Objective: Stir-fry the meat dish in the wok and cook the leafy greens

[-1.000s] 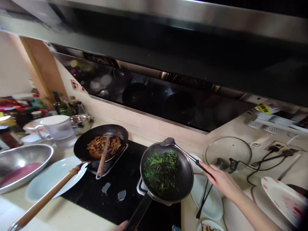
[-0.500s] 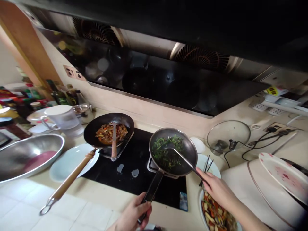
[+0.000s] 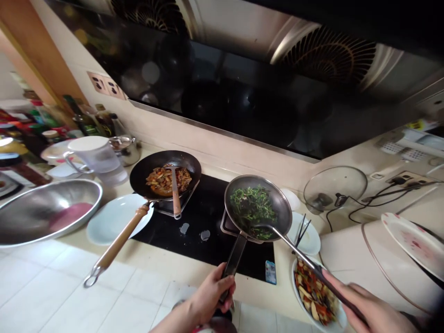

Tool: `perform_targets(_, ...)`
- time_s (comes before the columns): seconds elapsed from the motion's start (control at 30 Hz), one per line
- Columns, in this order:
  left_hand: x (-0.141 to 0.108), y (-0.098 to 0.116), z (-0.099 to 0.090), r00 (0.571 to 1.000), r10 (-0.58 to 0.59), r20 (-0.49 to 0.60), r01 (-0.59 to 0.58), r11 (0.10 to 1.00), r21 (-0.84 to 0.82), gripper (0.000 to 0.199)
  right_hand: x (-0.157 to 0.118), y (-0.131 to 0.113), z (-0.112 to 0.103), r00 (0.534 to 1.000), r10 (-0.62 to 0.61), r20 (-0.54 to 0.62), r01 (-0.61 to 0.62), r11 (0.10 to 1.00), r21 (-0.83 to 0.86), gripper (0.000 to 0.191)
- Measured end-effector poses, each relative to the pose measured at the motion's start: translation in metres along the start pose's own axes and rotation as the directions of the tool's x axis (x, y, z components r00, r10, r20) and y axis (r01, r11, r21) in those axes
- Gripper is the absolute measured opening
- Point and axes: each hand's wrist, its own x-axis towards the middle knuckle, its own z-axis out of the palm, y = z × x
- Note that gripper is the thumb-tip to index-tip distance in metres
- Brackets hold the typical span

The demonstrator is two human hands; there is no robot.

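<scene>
My left hand [image 3: 217, 292] is wrapped round the black handle of a frying pan [image 3: 282, 203], which sits on the right burner. Chopped leafy greens [image 3: 253, 203] lie spread inside it. In my right hand [image 3: 364, 300] is a long metal spatula [image 3: 291, 245] with a dark handle; its head rests among the greens near the pan's front side. Below the spatula's shaft stands a dish of mixed stir-fried food [image 3: 314, 296]. A white plate [image 3: 310, 243] with dark chopsticks [image 3: 301, 230] across it lies right of the pan.
On the left burner a wok [image 3: 190, 166] holds cooked food and a turner [image 3: 175, 194]; its wooden handle juts over the counter edge. A pale plate [image 3: 104, 224], steel basin [image 3: 21, 199] and water jug [image 3: 95, 157] stand left. A glass lid [image 3: 336, 185] leans right, near cables. The range hood overhangs.
My right hand has drawn the spatula back toward me and to the right, from the middle of the greens to the pan's near side. The camera view has shifted.
</scene>
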Motion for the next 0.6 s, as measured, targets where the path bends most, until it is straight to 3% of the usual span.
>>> perform_targets(0.07, -0.001, -0.001, 0.001, 1.000, 0.010, -0.002, -0.010, 1.000, 0.004, 0.040, 0.008, -0.007, 0.007, 0.997, 0.009, 0.075, -0.010, 1.000, 0.011, 0.052)
perform_targets(0.13, -0.002, -0.003, 0.001, 1.000, 0.024, -0.004, -0.024, 1.000, -0.006, 0.040, 0.012, -0.014, 0.015, 0.990, 0.099, 0.097, -0.095, 0.995, -0.044, 0.057)
perform_targets(0.33, 0.001, -0.006, 0.002, 1.000, 0.017, -0.020, -0.016, 1.000, 0.004, 0.041, -0.028, 0.003, -0.002, 0.998, -0.029, 0.064, 0.027, 0.999, 0.019, 0.052)
perform_targets(0.4, 0.001, -0.006, 0.003, 0.999, 0.020, -0.030, -0.020, 1.000, 0.022, 0.043, -0.016, 0.001, -0.002, 0.996, -0.019, 0.090, 0.018, 1.000, 0.015, 0.052)
perform_targets(0.53, 0.001, -0.008, 0.005, 0.999, 0.011, -0.036, -0.009, 0.999, 0.051, 0.046, 0.036, -0.016, 0.015, 0.992, 0.048, 0.116, -0.037, 0.995, -0.096, 0.055)
perform_targets(0.6, 0.002, -0.008, 0.005, 0.998, 0.021, -0.053, -0.018, 0.999, 0.047, 0.047, 0.039, -0.013, 0.025, 0.994, 0.045, 0.103, -0.030, 0.990, -0.141, 0.057)
